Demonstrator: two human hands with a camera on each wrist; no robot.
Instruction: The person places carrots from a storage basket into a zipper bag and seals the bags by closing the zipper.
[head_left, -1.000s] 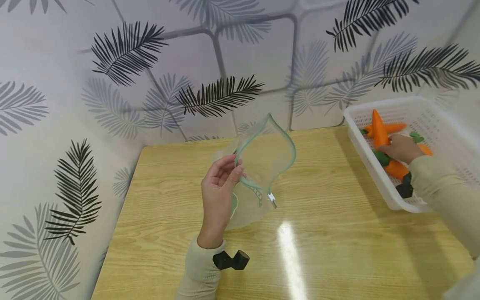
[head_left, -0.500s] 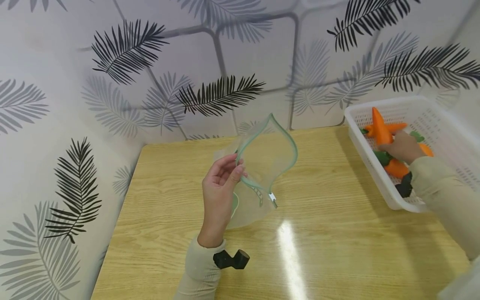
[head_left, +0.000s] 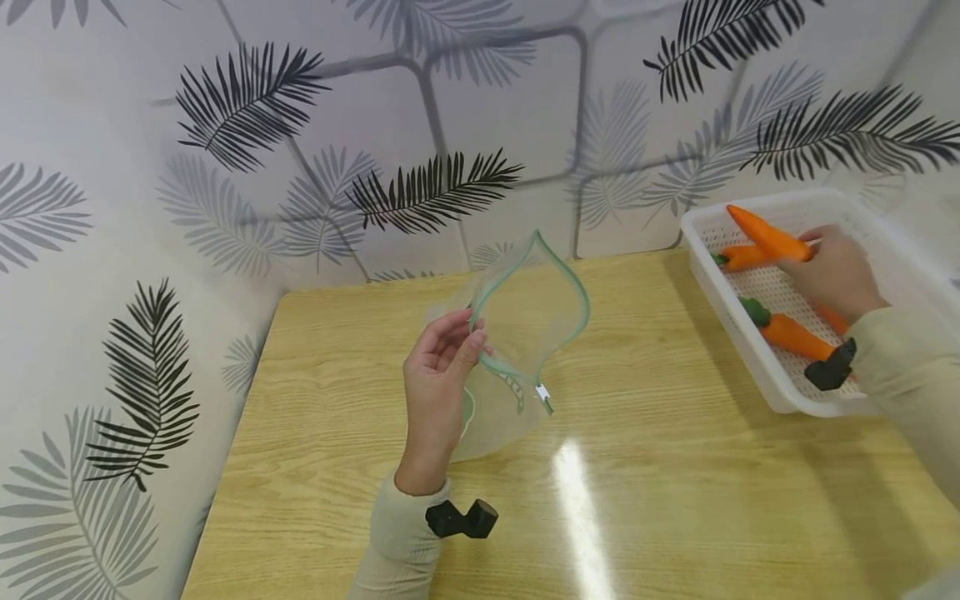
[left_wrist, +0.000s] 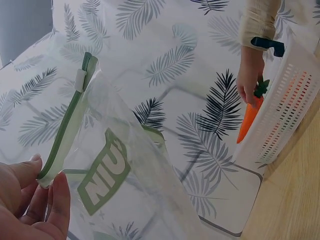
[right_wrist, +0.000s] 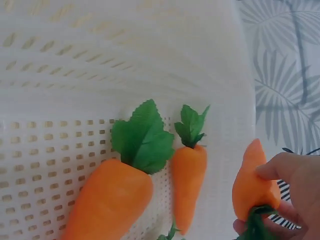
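Observation:
My left hand [head_left: 442, 375] pinches the rim of a clear zip bag [head_left: 491, 429] between thumb and fingers. The bag's green-edged mouth gapes, with a white slider [head_left: 542, 392] at its lower end. In the left wrist view the bag shows a green "NIU" print [left_wrist: 105, 172]. Over the white basket [head_left: 738, 367], my right hand [head_left: 840, 271] grips an orange carrot [head_left: 765, 233], its tip pointing to the back left. The right wrist view shows the thumb across this carrot [right_wrist: 254, 187], with its green leaves hanging below.
Inside the basket lie other carrots, a large one [right_wrist: 110, 195] and a slimmer one [right_wrist: 188, 182] among them. A wooden table [head_left: 637, 500] carries everything, and a leaf-patterned wall [head_left: 517, 108] rises behind it.
My right hand has raised the carrot from the others and tilted it, moving up and slightly right. Beneath it, more of the basket floor now shows. The left hand and bag stay put.

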